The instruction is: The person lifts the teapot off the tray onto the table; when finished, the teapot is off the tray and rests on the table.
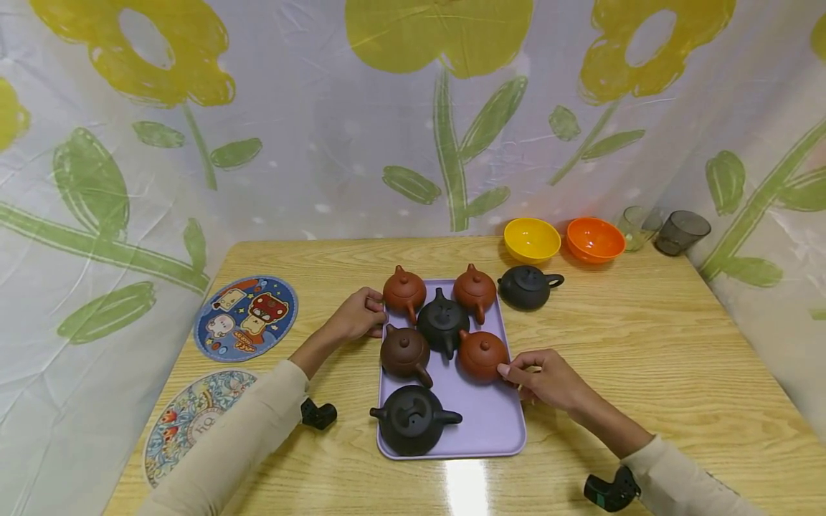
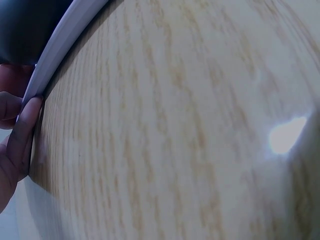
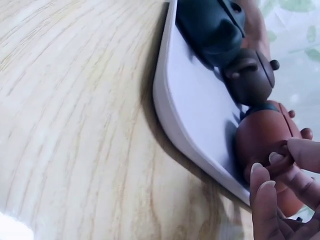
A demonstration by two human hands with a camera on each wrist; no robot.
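Observation:
A lilac tray (image 1: 477,430) carries several clay teapots. My left hand (image 1: 358,314) grips its left rim, beside a reddish-brown teapot (image 1: 404,289); in the left wrist view its fingers (image 2: 27,117) meet the rim. With thumb and fingertips, my right hand (image 1: 548,378) pinches the handle of another reddish-brown teapot (image 1: 482,357), which is at the tray's right edge. A third reddish-brown teapot (image 1: 475,289) sits at the far right corner. Between them are a black teapot (image 1: 442,322) and a dark brown teapot (image 1: 404,352). One large black teapot (image 1: 413,423) occupies the near left corner.
Outside the tray, a black teapot (image 1: 525,288) stands by its far right corner. Behind are a yellow bowl (image 1: 532,240), an orange bowl (image 1: 595,240), a clear glass (image 1: 635,228) and a dark glass (image 1: 681,232). Round mats, blue (image 1: 246,317) and floral (image 1: 193,416), lie left.

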